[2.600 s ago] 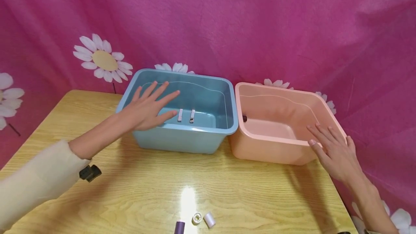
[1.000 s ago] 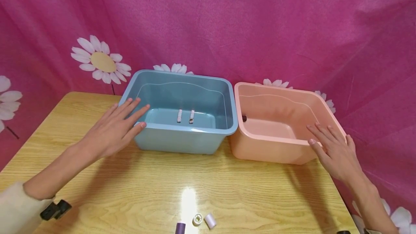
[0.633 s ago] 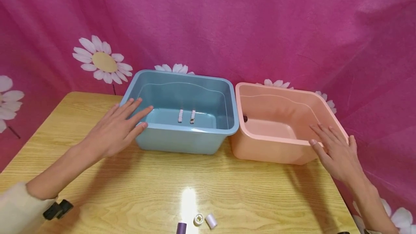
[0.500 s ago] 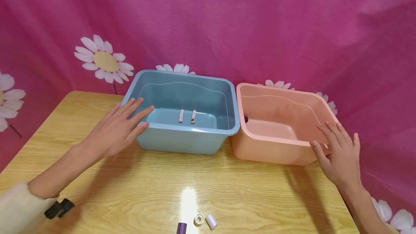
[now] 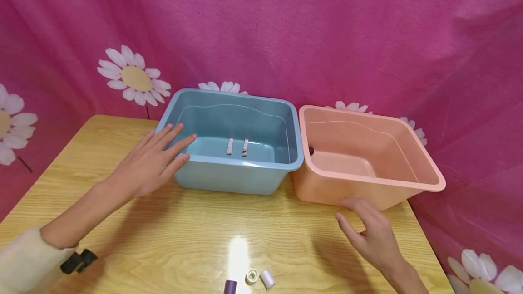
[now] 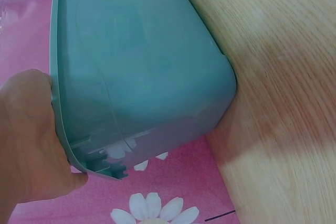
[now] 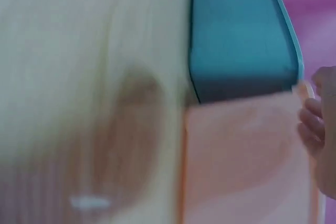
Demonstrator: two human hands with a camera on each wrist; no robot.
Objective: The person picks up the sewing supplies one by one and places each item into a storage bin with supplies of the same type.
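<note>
My left hand [image 5: 146, 163] rests at the front-left corner of the blue bin [image 5: 239, 176], its fingers straight and spread over the rim. In the left wrist view, that hand [image 6: 29, 129] lies along the bin's rim. My right hand [image 5: 373, 235] hovers over the table in front of the pink bin [image 5: 347, 187], fingers slightly bent, holding nothing. Near the table's front are a purple thread spool [image 5: 230, 287], a whitish spool [image 5: 251, 276] seen end-on and a pale pink spool [image 5: 267, 279].
Two small whitish strips [image 5: 230, 146] show inside the blue bin. A dark small object [image 5: 311, 150] is partly hidden behind the pink bin's left wall. The bins stand side by side on the wooden table [image 5: 196, 235], before a magenta curtain [image 5: 261, 26] with daisies.
My right hand has left the pink bin's front-right rim and moved left and toward me. Earlier, my left hand drew back from over the blue bin to its corner, where it stays.
</note>
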